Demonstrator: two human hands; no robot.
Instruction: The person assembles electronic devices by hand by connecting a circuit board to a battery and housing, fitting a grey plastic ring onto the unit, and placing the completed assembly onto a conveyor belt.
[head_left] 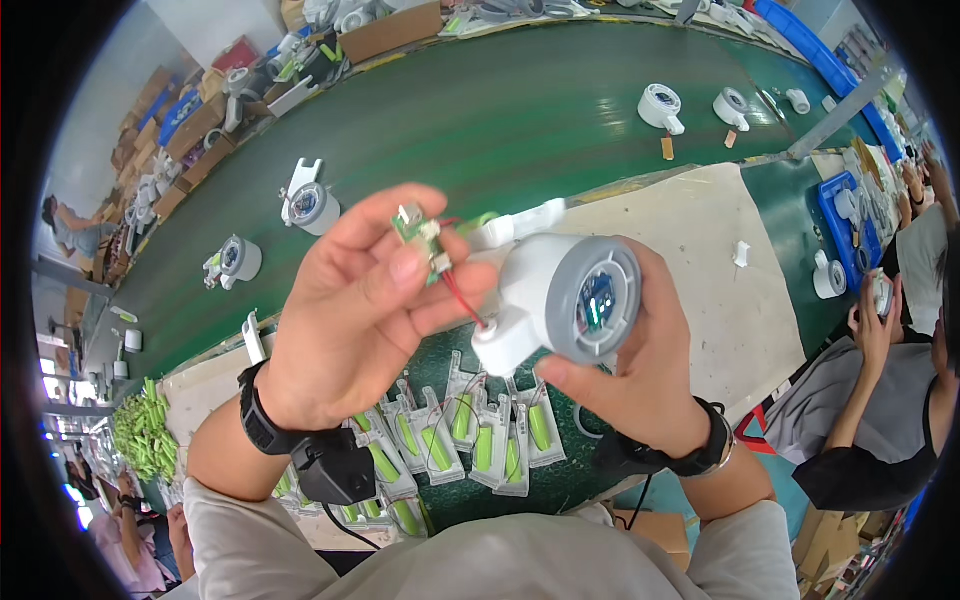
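Between the thumb and fingers of my left hand (365,300) is a small green circuit board (428,243) with white connectors. Red wire (460,297) runs from the board to the stub of a white round housing (545,285). My right hand (650,370) is closed around that housing, whose grey-rimmed end is turned up and shows a circuit inside. Just beyond it, a white plastic piece (525,222) sticks out beside a bit of green; what supports it is hidden. Below my hands lie several clear-white plastic holders (490,450) with green battery cells and thin wires.
Similar white housings (313,208) sit spaced along the green conveyor belt (480,110). A heap of green cells (147,432) lies at the left. Beige board (735,270) covers the bench at right, near a blue tray (850,225) and a co-worker (860,400) holding a part.
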